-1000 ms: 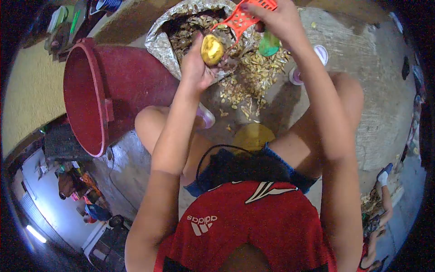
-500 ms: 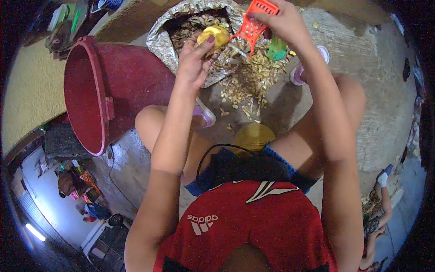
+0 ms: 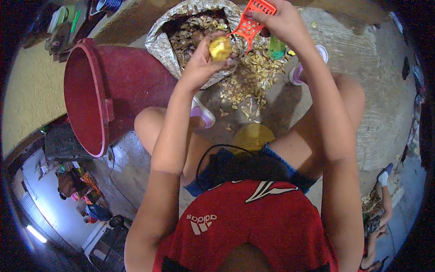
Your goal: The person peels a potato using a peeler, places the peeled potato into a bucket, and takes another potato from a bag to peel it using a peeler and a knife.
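A yellow, partly peeled potato is in my left hand, over the near edge of an open silvery sack. Brown peelings fill the sack. To the right, my right hand grips an orange peeler with a perforated handle, its forked end pointing down toward the potato but apart from it. Pale peelings lie heaped on the floor below the peeler. Beside the heap is a green translucent object.
A large dark red bin lies on its side at the left. A yellow round object sits between my legs. Another person's leg shows at the lower right. Various items stand at the upper left.
The potato has been turned in my left hand and now sits slightly lower than half a second ago. My right hand has drawn the peeler up and away from its earlier tilted pose.
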The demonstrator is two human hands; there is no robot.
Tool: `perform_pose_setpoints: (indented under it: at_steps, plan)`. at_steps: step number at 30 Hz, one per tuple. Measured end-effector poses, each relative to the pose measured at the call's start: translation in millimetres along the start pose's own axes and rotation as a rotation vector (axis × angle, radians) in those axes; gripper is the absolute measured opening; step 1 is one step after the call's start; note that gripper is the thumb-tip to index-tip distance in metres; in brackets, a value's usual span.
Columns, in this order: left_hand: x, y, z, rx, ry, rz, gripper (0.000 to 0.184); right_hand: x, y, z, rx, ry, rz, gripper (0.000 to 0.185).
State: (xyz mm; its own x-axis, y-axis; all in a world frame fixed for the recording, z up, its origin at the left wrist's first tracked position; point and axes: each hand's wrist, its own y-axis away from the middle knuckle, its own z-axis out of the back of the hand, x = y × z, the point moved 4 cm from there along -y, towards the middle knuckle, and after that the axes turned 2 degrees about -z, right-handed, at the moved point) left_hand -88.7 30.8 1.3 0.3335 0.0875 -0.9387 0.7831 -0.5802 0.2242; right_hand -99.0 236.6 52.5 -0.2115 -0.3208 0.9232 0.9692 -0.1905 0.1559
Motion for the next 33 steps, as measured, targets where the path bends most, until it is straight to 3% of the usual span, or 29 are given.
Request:
perform_pose_setpoints:
  at_steps: [3, 6, 9, 12, 15, 18, 19, 21, 29, 32, 33]
  plan:
    - [-6, 1, -4, 0.019, -0.257, -0.029, 0.066, -1, 0, -2, 0.004, -0.016, -0.009, 0.018]
    - [-4, 2, 1, 0.015, -0.249, -0.039, 0.064, 3, 1, 0, -0.002, -0.057, -0.044, 0.017]
    - [-9, 3, 5, -0.118, -0.539, 0.061, 0.061, 13, 1, 8, -0.052, -0.037, -0.123, 0.016]
    - [-9, 4, 6, -0.148, -0.432, 0.027, 0.057, 7, -2, 4, 0.008, -0.229, -0.059, 0.015]
    - [-4, 1, 6, -0.095, -0.409, 0.03, 0.066, 9, 4, -14, 0.176, -0.279, 0.033, 0.016]
    - [-4, 1, 1, -0.015, -0.622, -0.059, 0.065, 6, 0, -23, 0.169, -0.11, 0.238, 0.016]
    - [-5, 1, 0, -0.022, -0.617, -0.111, 0.061, 2, 0, -20, 0.241, -0.236, 0.023, 0.015]
    - [-12, -2, -2, -0.037, -0.607, -0.222, 0.053, 4, -6, -9, 0.172, -0.26, -0.035, 0.015]
    - [-13, -4, 0, 0.016, -0.57, -0.15, 0.057, 7, -5, -5, 0.126, -0.287, -0.112, 0.014]
    - [-6, -1, 7, 0.097, -0.67, -0.131, 0.06, 7, -7, 3, 0.113, -0.188, 0.058, 0.014]
    - [-4, 1, 10, 0.13, -0.727, -0.126, 0.061, 4, -18, 15, -0.073, 0.043, 0.253, 0.014]
